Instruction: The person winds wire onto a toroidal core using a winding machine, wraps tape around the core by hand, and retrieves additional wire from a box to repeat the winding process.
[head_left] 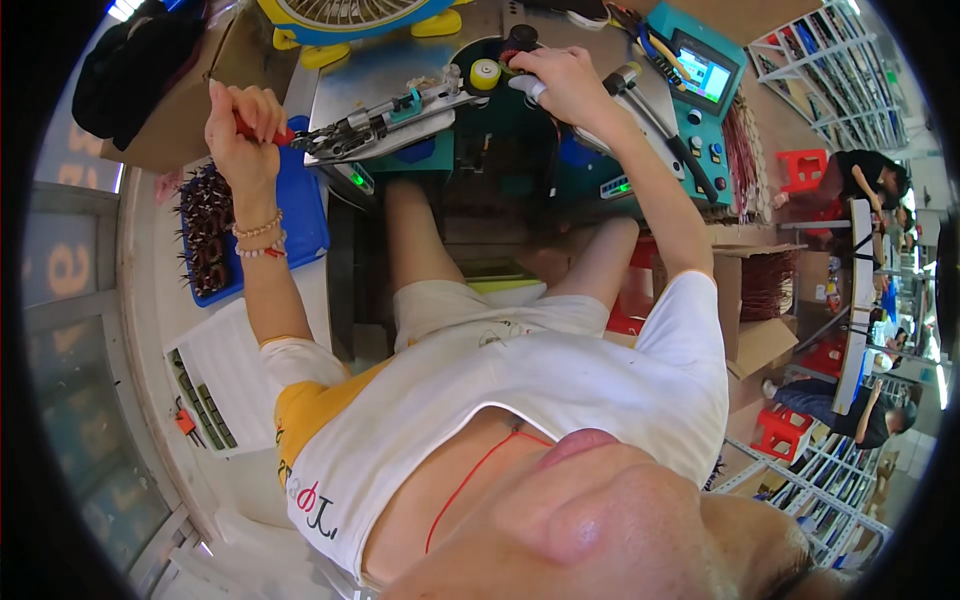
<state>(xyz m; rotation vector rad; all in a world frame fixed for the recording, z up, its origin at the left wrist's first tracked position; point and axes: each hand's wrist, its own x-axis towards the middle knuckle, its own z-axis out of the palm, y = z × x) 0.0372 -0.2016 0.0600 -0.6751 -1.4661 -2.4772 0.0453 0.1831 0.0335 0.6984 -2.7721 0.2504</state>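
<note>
Reddish-brown part: beside the yellow-faced roller on the machine. Right hand: fingers at it (whether gripping, cannot tell). Left hand: closed around a red handle. Progress: seemingly midway; one part at machine, dark spiky pieces in blue tray.

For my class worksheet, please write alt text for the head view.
A seated person works at a metal mechanism, left grip around a red handle, right grip beside a yellow roller. A blue tray with dark, spiky parts lies at left; a lit screen stands at right.
</note>
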